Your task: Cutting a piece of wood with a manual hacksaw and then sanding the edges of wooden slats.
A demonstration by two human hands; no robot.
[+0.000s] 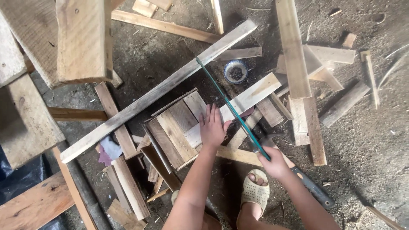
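Two bare forearms reach down from the bottom edge, above a foot in a cream sandal [254, 192] on the dirt floor. Left hand [212, 127] lies flat with fingers spread, pressing on a pale plank [251, 94] that rests across a small wooden pallet [174, 132]. Right hand [275, 162], just right of the pallet, is closed tight around the handle of a handsaw [230, 106]; the handle itself is hidden inside the fist. The saw's thin green blade runs up and left from that hand, crossing the plank just right of the left hand's fingertips, its tip reaching a long grey board [157, 91] that slants past the pallet's upper left. A hammer [306, 185] with a dark grip lies on the floor beside the right wrist, its head hard to make out. A small blue and white bowl [235, 70] sits above the pallet. Loose planks and offcuts lie all around, many cut off by the frame edges.
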